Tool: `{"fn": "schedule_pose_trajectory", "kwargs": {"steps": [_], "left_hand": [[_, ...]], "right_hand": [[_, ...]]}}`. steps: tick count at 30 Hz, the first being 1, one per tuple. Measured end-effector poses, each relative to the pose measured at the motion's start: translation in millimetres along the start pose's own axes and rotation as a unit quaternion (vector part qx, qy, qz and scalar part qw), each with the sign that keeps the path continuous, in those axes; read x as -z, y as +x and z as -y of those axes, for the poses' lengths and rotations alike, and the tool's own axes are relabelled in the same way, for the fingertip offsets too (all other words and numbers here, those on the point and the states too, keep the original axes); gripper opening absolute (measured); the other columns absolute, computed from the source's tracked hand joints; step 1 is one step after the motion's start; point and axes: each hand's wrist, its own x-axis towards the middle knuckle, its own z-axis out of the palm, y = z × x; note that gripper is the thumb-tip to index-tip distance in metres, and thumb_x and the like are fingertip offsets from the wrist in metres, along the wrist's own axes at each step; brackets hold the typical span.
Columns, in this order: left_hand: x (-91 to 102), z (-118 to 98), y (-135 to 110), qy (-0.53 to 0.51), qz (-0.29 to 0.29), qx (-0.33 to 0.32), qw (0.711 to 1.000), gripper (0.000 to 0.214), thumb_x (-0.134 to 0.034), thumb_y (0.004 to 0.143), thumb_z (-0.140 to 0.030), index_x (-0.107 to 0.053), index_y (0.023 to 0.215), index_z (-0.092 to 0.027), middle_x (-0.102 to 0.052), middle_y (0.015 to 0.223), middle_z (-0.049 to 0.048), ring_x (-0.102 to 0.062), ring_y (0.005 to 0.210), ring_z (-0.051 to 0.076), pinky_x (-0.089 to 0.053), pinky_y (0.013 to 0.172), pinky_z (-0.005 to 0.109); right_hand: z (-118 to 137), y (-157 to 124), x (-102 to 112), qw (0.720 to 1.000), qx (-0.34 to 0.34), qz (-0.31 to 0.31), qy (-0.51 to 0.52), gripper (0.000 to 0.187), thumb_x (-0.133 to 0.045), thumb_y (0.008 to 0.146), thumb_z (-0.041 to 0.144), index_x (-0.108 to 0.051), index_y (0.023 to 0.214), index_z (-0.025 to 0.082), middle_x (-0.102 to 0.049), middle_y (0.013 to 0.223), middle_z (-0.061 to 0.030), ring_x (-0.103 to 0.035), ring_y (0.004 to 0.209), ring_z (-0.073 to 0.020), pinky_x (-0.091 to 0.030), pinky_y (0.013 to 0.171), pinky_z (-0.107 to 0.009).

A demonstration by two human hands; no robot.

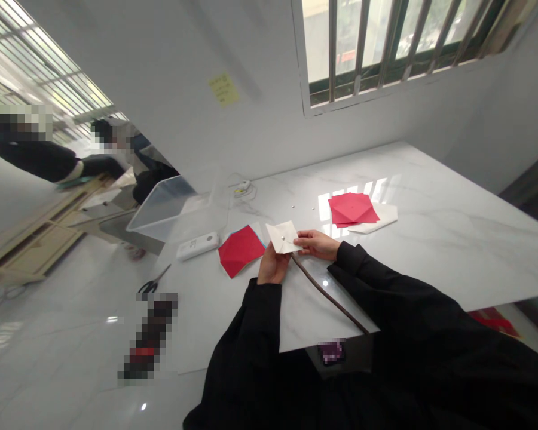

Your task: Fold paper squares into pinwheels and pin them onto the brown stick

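My left hand (273,266) and my right hand (316,245) hold a square of folded white paper (283,236) between them, above the marble table (430,239). A small bead or pin (283,237) shows at the paper's centre. A thin brown stick (327,295) runs from beneath the paper to the table's near edge; I cannot tell if it is attached. Left of my hands lies a folded red paper (241,251) on blue paper. Farther off, a red paper (352,209) rests on a white sheet (381,218).
A pair of black-handled scissors (152,283), a white power bank (197,246) and a clear plastic box (161,212) stand at the table's left side. Tiny metal beads (293,205) lie beyond my hands. A person (36,161) is at work far left.
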Motion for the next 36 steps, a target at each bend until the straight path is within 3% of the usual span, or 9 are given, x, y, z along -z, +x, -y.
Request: {"fn": "schedule_pose_trajectory", "kwargs": {"steps": [5, 13, 17, 20, 24, 30, 33, 36], "left_hand": [[-1.5, -0.2, -0.6, 0.012, 0.008, -0.011, 1.0, 0.05, -0.079, 0.085, -0.032, -0.066, 0.131, -0.019, -0.075, 0.118, 0.0098, -0.071, 0.099, 0.022, -0.054, 0.077, 0.027], [0.0, -0.9, 1.8, 0.042, 0.031, -0.029, 0.998, 0.049, -0.08, 0.08, -0.04, -0.069, 0.122, -0.018, -0.076, 0.112, 0.0105, -0.072, 0.101, 0.025, -0.055, 0.085, 0.034], [13.9, 2.5, 14.5, 0.114, -0.033, -0.083, 0.989, 0.054, -0.087, 0.071, -0.039, -0.068, 0.117, -0.018, -0.077, 0.094, 0.0058, -0.071, 0.084, 0.018, -0.053, 0.077, 0.028], [22.8, 5.6, 24.9, 0.186, -0.075, -0.123, 0.972, 0.052, -0.09, 0.066, -0.039, -0.069, 0.108, -0.017, -0.077, 0.087, 0.0049, -0.071, 0.08, 0.018, -0.052, 0.077, 0.028], [25.3, 8.9, 35.0, 0.28, -0.046, -0.174, 0.943, 0.049, -0.088, 0.07, -0.046, -0.071, 0.105, -0.016, -0.078, 0.101, 0.0111, -0.072, 0.097, 0.023, -0.054, 0.09, 0.034], [20.0, 7.3, 39.9, 0.28, -0.098, -0.25, 0.922, 0.049, -0.069, 0.086, -0.061, -0.072, 0.111, -0.019, -0.072, 0.123, 0.0128, -0.065, 0.122, 0.023, -0.048, 0.107, 0.037], [15.5, 3.6, 33.4, 0.237, -0.076, -0.236, 0.939, 0.053, -0.073, 0.085, -0.058, -0.068, 0.121, -0.019, -0.07, 0.127, 0.0139, -0.066, 0.12, 0.024, -0.05, 0.106, 0.037], [10.7, 0.2, 23.8, 0.179, -0.032, -0.164, 0.97, 0.063, -0.08, 0.081, -0.051, -0.061, 0.133, -0.019, -0.07, 0.13, 0.0148, -0.07, 0.114, 0.025, -0.053, 0.103, 0.039]], "right_hand": [[1.3, -1.5, -2.0, 1.0, 0.0, 0.0, 0.007, 0.036, -0.095, 0.064, 0.032, -0.07, 0.086, 0.017, -0.07, 0.087, -0.0016, -0.064, 0.077, -0.0112, -0.056, 0.071, -0.021], [1.5, -2.2, -2.6, 1.0, 0.0, -0.003, 0.01, 0.038, -0.096, 0.062, 0.033, -0.068, 0.084, 0.018, -0.068, 0.086, -0.0014, -0.064, 0.078, -0.0115, -0.055, 0.072, -0.022], [3.8, -2.0, -0.1, 0.999, 0.022, -0.033, 0.013, 0.041, -0.096, 0.061, 0.037, -0.069, 0.085, 0.018, -0.065, 0.082, 0.0005, -0.061, 0.073, -0.0101, -0.054, 0.07, -0.023], [6.7, 0.3, 4.9, 0.992, 0.071, -0.107, 0.009, 0.044, -0.095, 0.058, 0.043, -0.07, 0.086, 0.019, -0.064, 0.081, 0.0012, -0.058, 0.069, -0.0087, -0.051, 0.064, -0.021], [9.4, 5.2, 12.8, 0.97, 0.139, -0.2, -0.011, 0.048, -0.093, 0.056, 0.048, -0.071, 0.086, 0.019, -0.064, 0.08, 0.0014, -0.056, 0.068, -0.0088, -0.047, 0.062, -0.021], [7.3, 7.1, 15.9, 0.956, 0.172, -0.226, -0.072, 0.048, -0.089, 0.059, 0.054, -0.071, 0.086, 0.02, -0.066, 0.078, 0.0004, -0.056, 0.069, -0.0116, -0.047, 0.064, -0.025], [7.1, 5.0, 14.7, 0.957, 0.172, -0.213, -0.096, 0.047, -0.087, 0.062, 0.055, -0.073, 0.089, 0.019, -0.068, 0.081, -0.001, -0.057, 0.071, -0.0126, -0.048, 0.065, -0.026], [7.9, 3.0, 13.2, 0.958, 0.174, -0.2, -0.113, 0.047, -0.086, 0.065, 0.056, -0.074, 0.09, 0.019, -0.069, 0.083, -0.0014, -0.057, 0.07, -0.0125, -0.046, 0.065, -0.026]]}}
